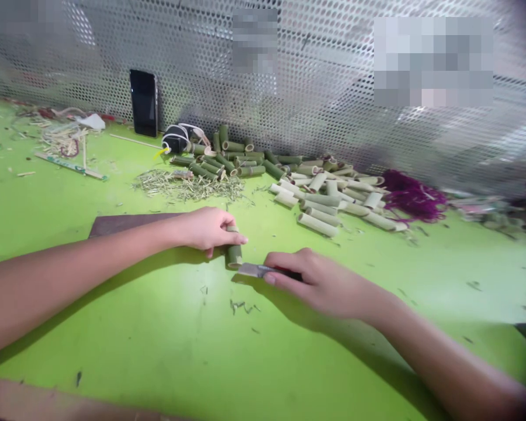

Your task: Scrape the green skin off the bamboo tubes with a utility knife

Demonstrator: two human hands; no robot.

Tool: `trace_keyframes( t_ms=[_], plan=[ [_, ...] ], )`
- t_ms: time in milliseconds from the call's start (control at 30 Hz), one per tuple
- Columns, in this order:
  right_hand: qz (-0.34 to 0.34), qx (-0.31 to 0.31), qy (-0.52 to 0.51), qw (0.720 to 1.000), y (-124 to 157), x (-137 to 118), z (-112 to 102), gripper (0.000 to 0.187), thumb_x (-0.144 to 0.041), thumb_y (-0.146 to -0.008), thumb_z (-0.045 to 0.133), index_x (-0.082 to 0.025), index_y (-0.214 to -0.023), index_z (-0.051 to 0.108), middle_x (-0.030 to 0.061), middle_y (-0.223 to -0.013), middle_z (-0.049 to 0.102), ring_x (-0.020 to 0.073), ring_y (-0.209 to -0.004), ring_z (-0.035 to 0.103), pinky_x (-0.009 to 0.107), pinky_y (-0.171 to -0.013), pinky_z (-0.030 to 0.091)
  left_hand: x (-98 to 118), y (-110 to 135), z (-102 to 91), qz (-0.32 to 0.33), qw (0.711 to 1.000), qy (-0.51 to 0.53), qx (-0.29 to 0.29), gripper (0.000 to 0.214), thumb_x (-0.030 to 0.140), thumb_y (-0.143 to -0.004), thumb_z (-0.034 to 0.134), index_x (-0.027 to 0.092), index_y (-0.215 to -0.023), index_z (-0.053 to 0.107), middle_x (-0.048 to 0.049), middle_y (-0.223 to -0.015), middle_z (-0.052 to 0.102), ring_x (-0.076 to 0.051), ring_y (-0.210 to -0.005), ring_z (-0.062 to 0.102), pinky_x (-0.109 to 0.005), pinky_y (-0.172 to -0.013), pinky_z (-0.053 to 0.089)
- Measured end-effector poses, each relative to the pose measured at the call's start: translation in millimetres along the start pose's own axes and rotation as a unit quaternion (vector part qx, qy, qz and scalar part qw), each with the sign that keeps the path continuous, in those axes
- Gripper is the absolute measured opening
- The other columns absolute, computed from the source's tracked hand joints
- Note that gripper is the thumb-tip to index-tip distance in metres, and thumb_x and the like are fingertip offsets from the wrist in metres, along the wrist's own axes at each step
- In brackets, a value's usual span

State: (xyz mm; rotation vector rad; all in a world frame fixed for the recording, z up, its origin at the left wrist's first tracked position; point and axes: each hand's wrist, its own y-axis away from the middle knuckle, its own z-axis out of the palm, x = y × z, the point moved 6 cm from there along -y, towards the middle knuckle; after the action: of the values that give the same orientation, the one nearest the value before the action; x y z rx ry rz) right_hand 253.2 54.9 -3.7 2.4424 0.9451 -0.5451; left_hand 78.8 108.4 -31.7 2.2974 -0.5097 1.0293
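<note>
My left hand is closed round the upper part of a short green bamboo tube. The tube's lower end faces me, with a pale scraped patch near its rim. In my right hand is a knife, gripped by its dark handle. Its short, wide blade points left, right beside the lower end of the tube; I cannot tell whether it touches. A few curled green shavings lie on the green table just below.
Behind my hands are green bamboo tubes, peeled pale tubes, a shavings heap and purple string. A phone leans on the perforated metal panel, near a black corded block. A brown flat piece lies beyond my left forearm.
</note>
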Motion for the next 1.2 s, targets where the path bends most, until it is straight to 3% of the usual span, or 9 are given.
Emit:
trace_keyframes(
  t_ms=[167,433,800,1033,1200],
  plan=[
    [0.033,0.087,0.083,0.992,-8.0,-0.3,-0.3,0.041,-0.048,-0.107,0.038,-0.021,-0.102,0.069,0.0048,-0.077,0.073,0.0164,-0.057,0.059,0.029,-0.055,0.038,-1.2,0.0,1.3,0.011,1.0,-0.008,0.014,0.044,0.064,-0.086,0.071,0.021,-0.087,0.061,0.0039,-0.067,0.067,-0.012,-0.045,0.061,-0.026,-0.052,0.045],
    [0.028,0.099,0.145,0.984,-9.5,-5.5,4.1,0.039,-0.046,-0.109,0.037,-0.023,-0.101,0.068,0.0033,-0.075,0.074,0.0174,-0.055,0.062,0.029,-0.053,0.039,-2.8,-2.7,0.3,0.008,0.999,0.029,-0.02,0.036,0.055,-0.087,0.073,0.021,-0.091,0.061,0.0045,-0.074,0.067,-0.011,-0.046,0.062,-0.025,-0.049,0.044],
    [0.01,0.123,0.152,0.981,-10.7,-15.7,4.6,0.032,-0.038,-0.108,0.042,-0.023,-0.099,0.069,0.0021,-0.076,0.075,0.0153,-0.052,0.061,0.029,-0.054,0.039,-1.4,0.0,0.7,0.013,1.0,0.02,0.0,0.04,0.058,-0.086,0.075,0.021,-0.087,0.059,0.0054,-0.072,0.067,-0.011,-0.043,0.061,-0.026,-0.05,0.046],
    [0.031,0.071,0.07,0.995,-11.8,-11.3,1.9,0.031,-0.04,-0.107,0.045,-0.023,-0.096,0.068,0.0008,-0.07,0.07,0.0142,-0.052,0.058,0.027,-0.052,0.039,-0.9,1.1,2.2,0.004,0.999,0.044,-0.012,0.038,0.055,-0.087,0.075,0.021,-0.086,0.059,0.0038,-0.067,0.067,-0.013,-0.049,0.065,-0.025,-0.051,0.047],
    [0.004,-0.007,0.026,1.0,-0.7,-9.7,4.8,0.04,-0.047,-0.107,0.042,-0.022,-0.089,0.067,-0.0005,-0.066,0.066,0.0128,-0.051,0.054,0.027,-0.051,0.036,-2.8,-1.6,2.2,-0.004,0.999,0.044,-0.017,0.031,0.05,-0.09,0.072,0.021,-0.092,0.06,0.0025,-0.069,0.07,-0.014,-0.05,0.065,-0.025,-0.049,0.046]
  ],
)
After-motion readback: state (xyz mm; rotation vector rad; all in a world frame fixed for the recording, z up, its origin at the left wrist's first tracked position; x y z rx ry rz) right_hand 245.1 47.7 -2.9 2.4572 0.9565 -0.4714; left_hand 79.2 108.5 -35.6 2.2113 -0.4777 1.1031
